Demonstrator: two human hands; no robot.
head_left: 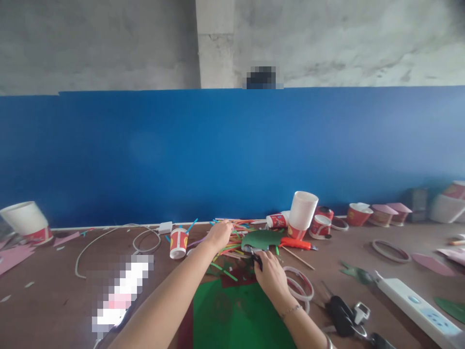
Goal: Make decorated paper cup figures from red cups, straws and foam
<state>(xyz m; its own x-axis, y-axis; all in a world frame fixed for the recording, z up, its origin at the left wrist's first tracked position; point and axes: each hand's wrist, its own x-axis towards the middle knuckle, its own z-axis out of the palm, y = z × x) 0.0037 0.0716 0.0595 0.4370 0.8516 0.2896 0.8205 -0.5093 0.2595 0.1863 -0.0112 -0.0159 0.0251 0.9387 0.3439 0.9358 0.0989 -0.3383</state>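
At the straw pile, left hand had its fingers curled; could not tell whether they gripped anything. Right hand was closed round black-handled scissors, beside a green paper piece, near an orange cutter.

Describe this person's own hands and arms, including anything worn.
The left hand is ungloved, its forearm sleeveless. The right hand is ungloved too, with a thin, chain-like bracelet at the wrist and a pale band farther up, partly cropped.
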